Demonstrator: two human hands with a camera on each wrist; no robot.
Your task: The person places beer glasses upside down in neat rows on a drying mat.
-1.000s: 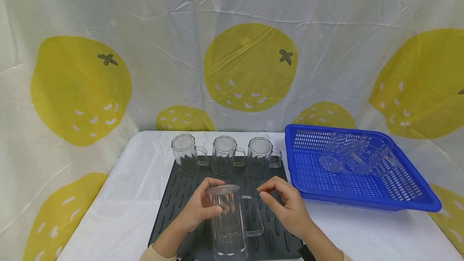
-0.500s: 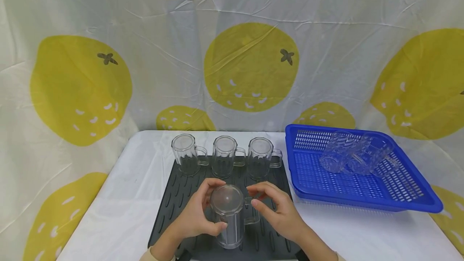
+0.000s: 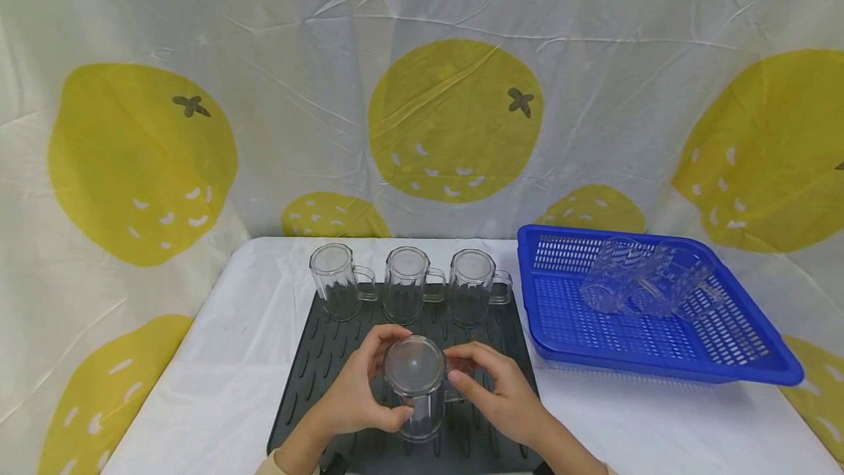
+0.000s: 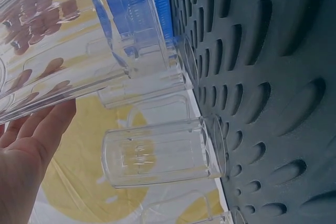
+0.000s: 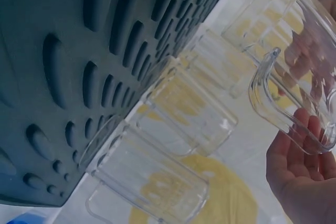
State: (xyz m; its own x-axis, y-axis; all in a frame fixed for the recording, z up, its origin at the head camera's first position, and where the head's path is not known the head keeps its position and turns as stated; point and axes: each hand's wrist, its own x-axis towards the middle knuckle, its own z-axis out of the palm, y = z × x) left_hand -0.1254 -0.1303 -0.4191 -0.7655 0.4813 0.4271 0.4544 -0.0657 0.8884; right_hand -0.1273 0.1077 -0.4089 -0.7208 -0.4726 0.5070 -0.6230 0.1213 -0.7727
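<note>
A clear glass mug (image 3: 422, 413) is held base up over the dark ridged mat (image 3: 356, 453) in the head view. My left hand (image 3: 369, 387) grips its body from the left, thumb in front and fingers behind. On the other side my right hand (image 3: 497, 391) holds the handle (image 5: 268, 100) between thumb and fingers near the base end. Both wrist views show a gap between the mug's lower rim and the mat. Behind it, a left mug (image 3: 339, 292), a middle mug (image 3: 404, 295) and a right mug (image 3: 469, 295) stand in a row, handles to the right.
To the right a blue perforated basket (image 3: 560, 343) holds several more clear mugs (image 3: 649, 281) lying on their sides. A white cloth (image 3: 204, 394) covers the table under the mat. Behind hangs a curtain (image 3: 297, 108) printed with lemons.
The held mug has turned from tilted to nearly upright, base up, and now sits further from me. My right hand has moved left from beside the handle and taken hold of it.
</note>
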